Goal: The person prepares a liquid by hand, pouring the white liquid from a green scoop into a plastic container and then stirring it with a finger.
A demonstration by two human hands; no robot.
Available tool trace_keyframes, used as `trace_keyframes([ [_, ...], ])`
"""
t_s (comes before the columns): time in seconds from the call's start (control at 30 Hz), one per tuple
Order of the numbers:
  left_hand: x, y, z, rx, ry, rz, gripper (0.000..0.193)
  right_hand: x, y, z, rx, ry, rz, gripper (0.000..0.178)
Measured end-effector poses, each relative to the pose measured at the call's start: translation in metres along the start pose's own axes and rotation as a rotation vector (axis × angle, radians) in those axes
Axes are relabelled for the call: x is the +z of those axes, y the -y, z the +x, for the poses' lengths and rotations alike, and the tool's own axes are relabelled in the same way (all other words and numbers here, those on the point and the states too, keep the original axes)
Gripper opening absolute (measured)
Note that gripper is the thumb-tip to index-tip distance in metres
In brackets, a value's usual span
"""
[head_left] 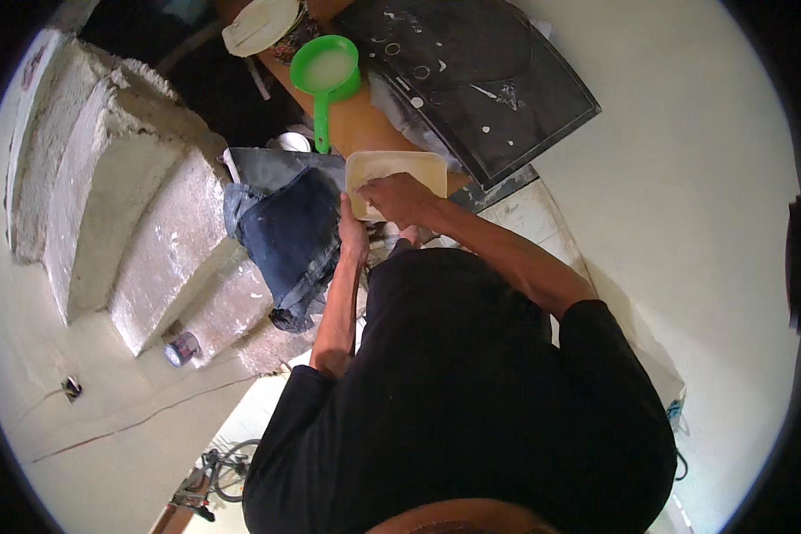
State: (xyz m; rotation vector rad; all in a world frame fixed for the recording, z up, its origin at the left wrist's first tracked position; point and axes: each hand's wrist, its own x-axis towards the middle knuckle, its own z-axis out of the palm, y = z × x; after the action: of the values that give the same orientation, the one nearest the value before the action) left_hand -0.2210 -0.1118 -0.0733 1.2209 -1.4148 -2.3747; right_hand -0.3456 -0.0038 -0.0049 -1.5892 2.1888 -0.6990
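Tub (425, 166): held up just beyond the front of the black shirt (489, 374); places below are taken from it.
Work in tub: looks under way, judging by the right hand (400, 198) down inside it; nothing shows as plainly finished, and how much is left cannot be told, since that hand hides much of the tub's floor.
Tub's look: pale, yellowish, rectangular with rounded corners, open at the top; its far wall and far right corner show clear.
Contents: something whitish seems to lie at the bottom; whether wet or dry is too blurred to tell.
Left hand (353, 236): gripping the tub by its near left corner, thumb up along the wall, other fingers mostly out of sight.
Right hand: in the tub, fingers bent down to the left; whether they pinch anything cannot be told.
Cloth (294, 231): dark blue, rumpled, just left of the tub.
Board (369, 133): orange-brown, just beyond the tub.
Dipper (348, 90): green, beyond the tub and to its left, whitish inside, handle pointing back toward the person.
Panel (481, 84): black with pale spots, beyond the tub and to its right.
Steps (151, 222): rough, whitish, well left of the tub.
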Motion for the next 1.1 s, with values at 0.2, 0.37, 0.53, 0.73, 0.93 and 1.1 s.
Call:
trace_keyframes([
  [0.2,-0.003,0.004,0.003,-0.004,0.019,-0.105,0.055,-0.008,0.013,-0.020,-0.095,0.082,0.193,0.017],
  [0.37,-0.004,0.000,0.003,-0.037,0.124,-0.034,0.056,-0.021,0.005,-0.034,-0.072,0.084,0.181,0.022],
  [0.53,0.003,-0.001,-0.001,0.020,0.078,-0.061,0.056,-0.038,-0.003,-0.048,0.011,0.156,0.181,0.029],
  [0.73,-0.002,0.005,0.005,0.047,0.054,-0.013,0.057,-0.059,-0.008,-0.058,0.125,0.123,0.062,0.024],
  [0.93,0.003,0.003,0.001,0.027,0.042,-0.025,0.058,-0.068,-0.010,-0.048,0.125,-0.036,0.045,0.022],
  [1.1,-0.012,0.017,0.015,0.042,0.062,-0.047,0.059,-0.047,-0.017,-0.016,-0.051,-0.132,0.082,0.024],
])
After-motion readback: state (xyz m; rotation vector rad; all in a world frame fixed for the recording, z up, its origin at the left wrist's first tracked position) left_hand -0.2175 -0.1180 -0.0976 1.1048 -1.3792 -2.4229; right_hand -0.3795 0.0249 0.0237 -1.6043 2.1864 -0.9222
